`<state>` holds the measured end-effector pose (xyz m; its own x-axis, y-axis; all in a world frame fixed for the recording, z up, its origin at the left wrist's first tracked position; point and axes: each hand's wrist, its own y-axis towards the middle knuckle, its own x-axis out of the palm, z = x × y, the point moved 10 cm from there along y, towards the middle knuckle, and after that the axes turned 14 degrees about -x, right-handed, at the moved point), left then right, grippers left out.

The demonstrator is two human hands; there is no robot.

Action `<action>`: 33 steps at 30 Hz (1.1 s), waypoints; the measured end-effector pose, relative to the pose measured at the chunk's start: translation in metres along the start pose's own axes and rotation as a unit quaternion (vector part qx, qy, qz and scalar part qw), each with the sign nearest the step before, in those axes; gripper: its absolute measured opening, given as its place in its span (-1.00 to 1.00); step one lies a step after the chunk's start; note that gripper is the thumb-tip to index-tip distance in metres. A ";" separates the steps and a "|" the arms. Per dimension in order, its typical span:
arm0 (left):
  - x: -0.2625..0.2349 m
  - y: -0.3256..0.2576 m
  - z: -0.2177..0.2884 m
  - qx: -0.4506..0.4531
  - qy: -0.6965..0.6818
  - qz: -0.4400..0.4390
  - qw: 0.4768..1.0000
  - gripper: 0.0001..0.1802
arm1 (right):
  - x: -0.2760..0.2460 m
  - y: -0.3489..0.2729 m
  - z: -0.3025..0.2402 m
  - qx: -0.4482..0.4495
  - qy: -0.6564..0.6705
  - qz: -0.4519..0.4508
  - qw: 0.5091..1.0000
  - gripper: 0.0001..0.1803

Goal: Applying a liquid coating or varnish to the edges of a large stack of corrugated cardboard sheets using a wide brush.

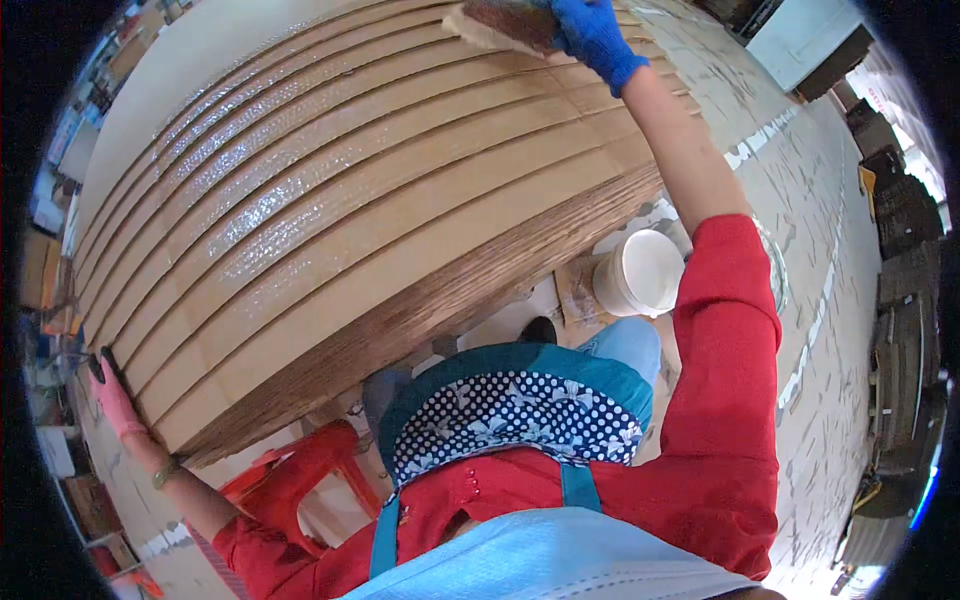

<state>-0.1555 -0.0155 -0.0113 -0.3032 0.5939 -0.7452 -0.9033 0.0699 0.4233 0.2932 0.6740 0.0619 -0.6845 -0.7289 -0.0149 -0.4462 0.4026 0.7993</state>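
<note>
I see the right hand (590,35) in a blue glove, grip clamped on a brush (505,22) pressed to the far top of a big staggered cardboard stack (330,220), wet shiny bands on the sheet edges. Left hand (112,395) in a pink glove lies flat on the stack's near-left corner, fingers spread, clamped on nothing. Stack looks heavy and stiff as a block, single sheets bendy, slick where wet, so I'd hold dry corners; white bucket (640,272) on the floor below.

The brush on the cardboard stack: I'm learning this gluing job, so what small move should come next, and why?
Probably draw the brush in the right hand back along the dry strip; neighbouring strips of the cardboard stack already glisten, and the left hand steadies the near corner.
</note>
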 end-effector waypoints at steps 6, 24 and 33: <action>-0.008 0.007 -0.019 0.000 0.047 0.021 0.999 -0.46 | 0.010 -0.081 -0.068 -0.071 -0.264 -0.220 0.936 -0.76; 0.008 0.033 -0.050 0.077 0.076 0.014 0.994 -0.46 | 0.028 -0.080 -0.074 -0.238 -0.454 -0.315 0.799 -0.87; 0.001 0.012 -0.012 0.011 0.081 0.038 0.996 -0.38 | 0.013 -0.104 -0.099 -0.207 -0.560 -0.275 0.754 -0.88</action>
<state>-0.1699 -0.0237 -0.0131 -0.4178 0.4605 -0.7832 -0.8695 0.0475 0.4917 0.3877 0.5681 0.0378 -0.6227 0.2946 -0.7249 -0.7803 -0.1651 0.6032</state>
